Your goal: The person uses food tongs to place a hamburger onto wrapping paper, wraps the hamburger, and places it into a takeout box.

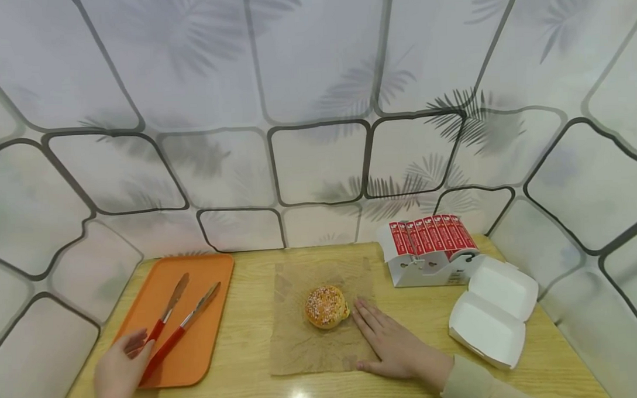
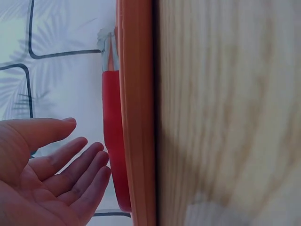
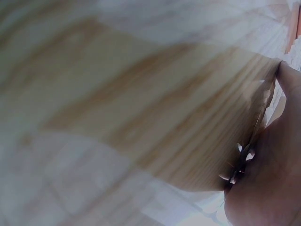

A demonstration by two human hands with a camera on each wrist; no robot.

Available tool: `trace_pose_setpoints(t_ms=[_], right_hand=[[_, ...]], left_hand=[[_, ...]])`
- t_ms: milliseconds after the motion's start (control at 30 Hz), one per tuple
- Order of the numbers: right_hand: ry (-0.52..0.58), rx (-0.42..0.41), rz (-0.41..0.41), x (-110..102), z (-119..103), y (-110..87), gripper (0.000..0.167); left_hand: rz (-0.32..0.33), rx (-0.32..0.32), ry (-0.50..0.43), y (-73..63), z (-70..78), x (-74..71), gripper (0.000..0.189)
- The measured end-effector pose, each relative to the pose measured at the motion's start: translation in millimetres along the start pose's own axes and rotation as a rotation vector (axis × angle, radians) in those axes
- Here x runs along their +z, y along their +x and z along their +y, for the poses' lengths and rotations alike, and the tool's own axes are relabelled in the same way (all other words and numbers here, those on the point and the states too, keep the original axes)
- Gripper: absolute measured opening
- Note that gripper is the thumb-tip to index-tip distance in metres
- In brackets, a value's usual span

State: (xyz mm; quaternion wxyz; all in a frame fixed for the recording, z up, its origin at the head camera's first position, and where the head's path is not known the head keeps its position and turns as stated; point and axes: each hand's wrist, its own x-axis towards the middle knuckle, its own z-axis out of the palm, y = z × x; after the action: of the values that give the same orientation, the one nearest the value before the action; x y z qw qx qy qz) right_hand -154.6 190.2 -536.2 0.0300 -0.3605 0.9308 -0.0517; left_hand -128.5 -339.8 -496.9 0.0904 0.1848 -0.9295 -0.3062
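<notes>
My left hand (image 1: 123,367) is at the near left of the orange tray (image 1: 217,308), beside two red-handled knives (image 1: 172,343) lying on it. In the left wrist view, a gap shows between the thumb and the loosely bent fingers (image 2: 77,176), which hold nothing. The fingertips are close to a red handle (image 2: 113,136); whether they touch it I cannot tell. With fingers extended, my right hand (image 1: 392,346) rests on the right edge of the brown paper (image 1: 294,352). Its fingertips lie just right of a seeded bun sandwich (image 1: 324,307) with a little filling showing.
A white carton (image 1: 423,274) with a row of red-and-white packets (image 1: 435,233) stands at the back right. An open white clamshell box (image 1: 491,327) lies near it, right of my right hand. A patterned curtain (image 1: 317,164) rises behind the wooden table (image 1: 250,342).
</notes>
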Motion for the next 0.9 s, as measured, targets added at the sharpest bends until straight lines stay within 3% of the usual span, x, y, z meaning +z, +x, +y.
trace_pose_setpoints(t_ms=[167, 433, 667, 900], right_hand=[[0.007, 0.001, -0.001, -2.4, -0.2, 0.6, 0.100], [0.012, -0.004, 0.012, -2.2, -0.2, 1.1, 0.101], [0.033, -0.006, 0.016, -5.1, -1.6, -0.1, 0.100], [0.025, 0.003, -0.010, -8.1, -4.2, -0.1, 0.099]], left_hand=[[0.006, 0.020, 0.007, 3.0, 6.7, 0.6, 0.037], [0.023, 0.083, -0.065, 0.3, 25.4, 8.8, 0.030], [0.025, 0.091, -0.081, 0.9, 41.2, 21.2, 0.030], [-0.010, 0.159, -0.127, 3.0, 59.2, 39.9, 0.025]])
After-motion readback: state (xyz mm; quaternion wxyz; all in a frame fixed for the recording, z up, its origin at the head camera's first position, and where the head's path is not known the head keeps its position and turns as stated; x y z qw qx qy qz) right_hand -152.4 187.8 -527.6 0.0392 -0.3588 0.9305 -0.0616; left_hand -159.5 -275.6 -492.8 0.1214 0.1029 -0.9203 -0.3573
